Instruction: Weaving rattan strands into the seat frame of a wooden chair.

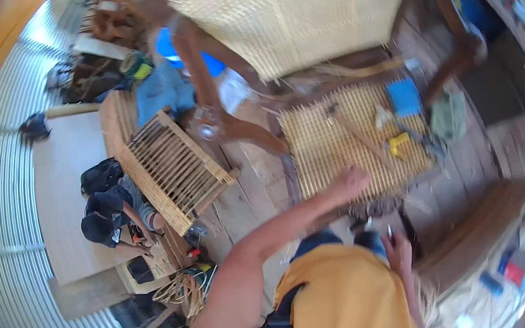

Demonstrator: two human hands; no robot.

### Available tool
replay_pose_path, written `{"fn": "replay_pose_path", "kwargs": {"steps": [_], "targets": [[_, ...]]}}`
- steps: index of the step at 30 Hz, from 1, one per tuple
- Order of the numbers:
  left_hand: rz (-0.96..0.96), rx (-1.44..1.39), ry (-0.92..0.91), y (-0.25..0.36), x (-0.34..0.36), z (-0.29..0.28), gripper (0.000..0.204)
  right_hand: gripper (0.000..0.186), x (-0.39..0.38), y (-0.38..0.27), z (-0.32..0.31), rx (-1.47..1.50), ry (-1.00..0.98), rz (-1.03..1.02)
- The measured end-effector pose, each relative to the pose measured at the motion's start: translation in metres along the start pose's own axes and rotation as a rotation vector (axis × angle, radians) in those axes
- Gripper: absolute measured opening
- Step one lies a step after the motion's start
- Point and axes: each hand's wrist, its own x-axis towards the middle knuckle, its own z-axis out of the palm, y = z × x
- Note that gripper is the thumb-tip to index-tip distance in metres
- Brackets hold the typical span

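Observation:
My left hand (351, 184) is closed over the near edge of a woven cane seat (317, 146); whatever its fingers hold, if anything, is hidden. Lower down, beside my body, my right hand (400, 250) is closed around a small tool with a shiny metal tip (390, 230), its kind unclear. On the seat lie a hammer (360, 133) with a long wooden handle, a yellow tool (399, 145) and a flat blue square (405, 97). A larger woven cane panel (302, 14) in a dark wooden frame rises beyond the seat.
At left a co-worker (112, 215) sits working with both hands, next to a slatted wooden frame (175, 166). Coiled cane strips (183, 292) lie near that person. A brown wooden piece (481, 237) stands at my right. Corrugated metal sheeting (8, 220) walls the left side.

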Motion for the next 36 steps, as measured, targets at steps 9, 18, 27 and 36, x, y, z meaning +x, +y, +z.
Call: {"fn": "replay_pose_path", "kwargs": {"steps": [9, 18, 27, 36], "targets": [[-0.688, -0.802, -0.052, -0.056, 0.038, -0.093, 0.015, 0.021, 0.050, -0.075, 0.002, 0.280, 0.054, 0.061], [-0.618, -1.323, 0.139, -0.049, 0.038, -0.113, 0.012, 0.021, 0.075, -0.096, 0.023, 0.209, 0.043, 0.001], [-0.591, -0.646, -0.396, -0.074, 0.022, -0.096, 0.021, 0.027, 0.121, -0.114, 0.061, 0.086, 0.015, 0.049], [-0.648, -0.167, -0.431, -0.076, 0.030, -0.103, 0.035, 0.017, 0.143, -0.126, 0.064, -0.066, 0.052, 0.037]]}}
